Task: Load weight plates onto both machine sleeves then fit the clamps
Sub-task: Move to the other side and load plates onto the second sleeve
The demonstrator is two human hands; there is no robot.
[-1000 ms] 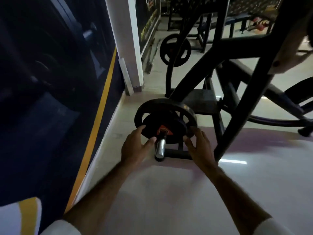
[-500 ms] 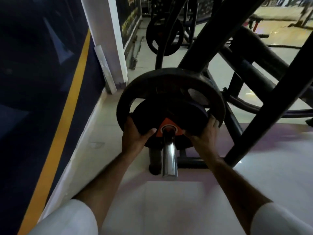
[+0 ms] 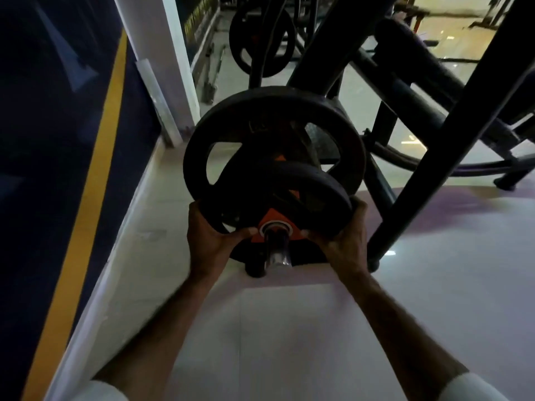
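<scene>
Both my hands are on the small plate (image 3: 278, 195), one at each side. My left hand (image 3: 212, 238) is wrapped round its left edge, thumb across the front near the orange hub (image 3: 273, 224). My right hand (image 3: 343, 237) grips the right edge, fingers curled behind the rim, thumb on the face. The plate sits on the sleeve (image 3: 276, 250), the chrome end poking out toward me through the hole. Right behind it is the big plate (image 3: 260, 117), also on the sleeve, its cut-outs showing pale floor (image 3: 318, 328). The small one looks tilted, top leaning away from me. Black frame (image 3: 451, 134) bars cross on my right. Dark wall (image 3: 58, 140) with a yellow stripe (image 3: 84, 212) runs along my left.
</scene>
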